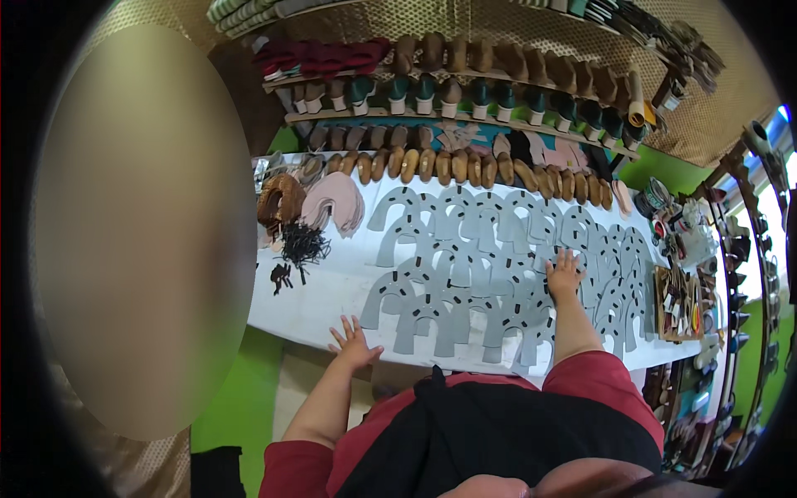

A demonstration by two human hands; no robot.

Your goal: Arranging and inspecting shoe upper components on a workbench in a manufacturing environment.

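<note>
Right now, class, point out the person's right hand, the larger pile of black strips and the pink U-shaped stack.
Right hand (564,275): head view, back of the hand.
Larger pile of black strips (304,243): head view, its middle.
Pink U-shaped stack (335,187): head view, its curved bend.

Lie spread flat over the middle and right of the white table (320,311) as many thin, pale grey arch-shaped pieces (490,286), most with the curved top toward the far side and two splayed legs toward the near edge. Overlap in loose, uneven rows, closely enough in places to hide parts of those beneath. Bear small dark strips (427,300) on the grey surface, mainly around the curves, set at varied angles.
</note>
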